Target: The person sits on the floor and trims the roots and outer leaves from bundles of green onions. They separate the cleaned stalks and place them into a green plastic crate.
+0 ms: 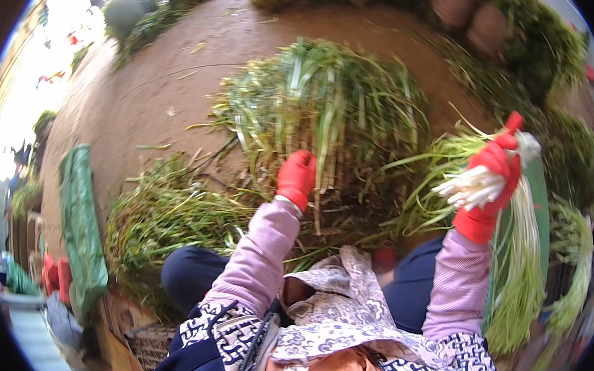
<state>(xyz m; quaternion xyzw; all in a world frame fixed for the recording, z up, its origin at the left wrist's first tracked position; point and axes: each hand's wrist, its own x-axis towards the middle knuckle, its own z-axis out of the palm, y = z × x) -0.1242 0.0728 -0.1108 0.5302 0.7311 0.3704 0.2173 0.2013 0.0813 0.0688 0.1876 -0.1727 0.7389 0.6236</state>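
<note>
My left hand [296,179], in a red glove, is curled at the lower ends of long green leafy stalks [329,99]. Its fingertips are hidden from me; the hand seems closed on a few of these stalks. Behind them spreads a heap of the same greens [264,96], brownish at its base. On the right, my right hand [494,170], also red-gloved, grips a bunch of peeled white-stemmed stalks [470,187], white ends facing left and pale leaves trailing behind. Directly beneath this hand, a bundle of cleaned pale-green stalks [518,272] lies over a green surface [538,203].
More loose greens [168,211] lie to my left, near a folded green woven sheet [83,223]. Another pale bundle [570,263] lies at far right. Large piles of greens [529,15] line the back right. Brown ground [165,101] shows beyond the heap.
</note>
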